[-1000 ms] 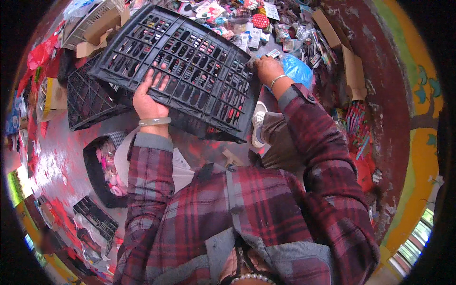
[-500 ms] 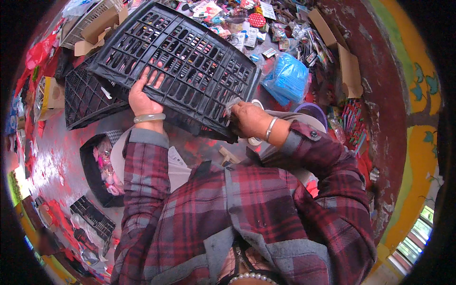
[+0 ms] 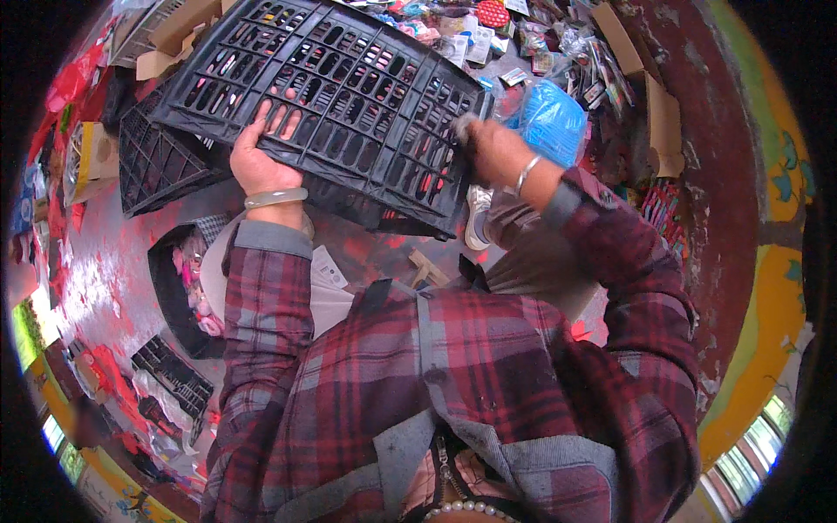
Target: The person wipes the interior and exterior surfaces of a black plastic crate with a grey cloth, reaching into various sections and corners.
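A black slotted plastic crate (image 3: 349,105) is tilted up in front of me. My left hand (image 3: 266,157) grips it at the lower left edge, fingers stretched over the slotted face. At the crate's right edge is my right hand (image 3: 501,152), closed on a small crumpled grey wad (image 3: 465,126), perhaps cloth or thin plastic. Motion blurs this hand slightly. Through the slots many small coloured items show, too broken up to name. Beyond my right hand lies a stack of blue items in clear plastic (image 3: 554,122).
Another black crate (image 3: 166,161) leans behind at left. A black bin (image 3: 179,301) with pink packets stands by my left leg. Packaged small goods (image 3: 488,44) cover the floor ahead, beside an open cardboard box (image 3: 663,122). A black rack (image 3: 173,383) lies lower left.
My right hand has moved up and right along the crate's edge with the grey wad. The crate has shifted slightly upward; my left hand keeps its place on it.
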`<act>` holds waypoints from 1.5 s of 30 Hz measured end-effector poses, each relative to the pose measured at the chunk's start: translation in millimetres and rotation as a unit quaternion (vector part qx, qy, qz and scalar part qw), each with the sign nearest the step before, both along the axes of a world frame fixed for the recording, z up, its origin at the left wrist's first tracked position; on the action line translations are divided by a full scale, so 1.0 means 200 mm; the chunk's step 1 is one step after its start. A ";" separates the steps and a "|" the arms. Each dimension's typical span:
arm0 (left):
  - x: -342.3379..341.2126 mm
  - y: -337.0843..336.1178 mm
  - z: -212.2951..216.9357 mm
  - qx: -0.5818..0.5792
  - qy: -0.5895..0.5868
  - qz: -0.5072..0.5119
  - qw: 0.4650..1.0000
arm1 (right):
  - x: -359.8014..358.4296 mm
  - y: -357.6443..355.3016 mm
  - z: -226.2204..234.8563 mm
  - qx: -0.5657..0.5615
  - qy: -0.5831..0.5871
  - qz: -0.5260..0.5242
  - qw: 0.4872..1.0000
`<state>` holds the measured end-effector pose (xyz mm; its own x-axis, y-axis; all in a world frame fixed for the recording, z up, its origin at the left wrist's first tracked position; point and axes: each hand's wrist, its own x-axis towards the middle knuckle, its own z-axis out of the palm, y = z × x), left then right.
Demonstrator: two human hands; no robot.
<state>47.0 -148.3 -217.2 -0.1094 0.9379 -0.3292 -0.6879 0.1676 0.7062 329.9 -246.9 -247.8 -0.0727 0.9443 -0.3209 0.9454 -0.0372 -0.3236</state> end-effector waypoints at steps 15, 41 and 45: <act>-0.02 -0.01 -0.01 0.001 -0.024 -0.027 0.999 | -0.32 0.09 0.14 0.242 0.110 -0.051 0.963; -0.01 -0.02 -0.05 -0.009 -0.031 -0.060 0.998 | -0.22 0.18 0.01 0.248 0.055 0.092 0.963; -0.01 -0.04 -0.02 -0.007 -0.022 -0.055 0.998 | -0.05 0.36 -0.06 0.214 0.080 -0.104 0.968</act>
<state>44.5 -156.1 -221.9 0.0088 0.9388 -0.3442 -0.6949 0.2532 0.6730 319.4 -174.2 -259.1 0.1166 0.9878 0.1030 0.8685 -0.0512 -0.4930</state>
